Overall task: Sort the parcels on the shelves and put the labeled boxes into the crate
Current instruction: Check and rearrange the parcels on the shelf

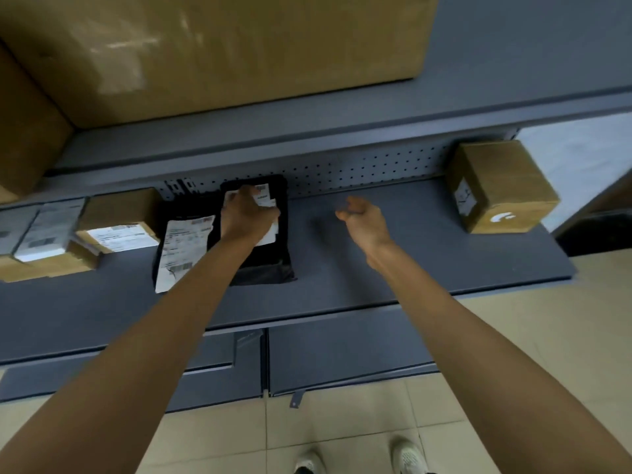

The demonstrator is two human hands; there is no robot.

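My left hand (248, 215) rests on a black poly-bag parcel (270, 261) with a white label, fingers curled over its upper part near the shelf's pegboard back. A second black bag with a long white label (183, 248) lies just left of it. My right hand (362, 220) hovers over bare shelf to the right, fingers loosely curled and holding nothing. A brown labeled box (499, 186) stands at the shelf's right end. Another brown box with a white label (119, 217) sits left of the bags. No crate is in view.
The grey shelf (393, 268) holds more parcels at far left, a grey bag (48, 227) and flat cardboard (44, 266). Large cartons (219, 46) fill the shelf above. Lower shelves (342, 357) and tiled floor lie below, with my shoes at the bottom edge.
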